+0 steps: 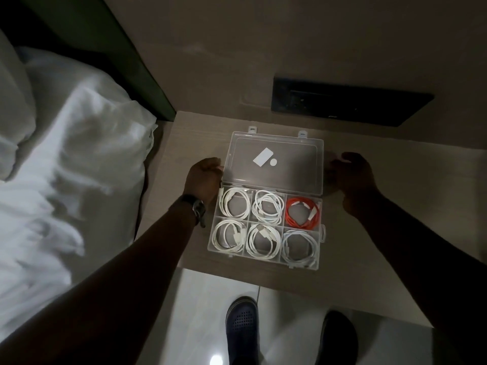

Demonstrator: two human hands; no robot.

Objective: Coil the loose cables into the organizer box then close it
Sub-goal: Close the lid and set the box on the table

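A clear plastic organizer box sits on the bedside table with its lid laid open toward the wall. Its compartments each hold a coiled cable: several white coils and one orange coil at the upper right. My left hand touches the lid's left edge, fingers curled at it. My right hand is at the lid's right edge, fingers bent toward it; whether it grips the lid is hard to tell in the dim light. A watch is on my left wrist.
The wooden bedside table stands against the wall, with a dark socket panel above it. A bed with white linen lies to the left. My shoes stand on the glossy floor below the table edge.
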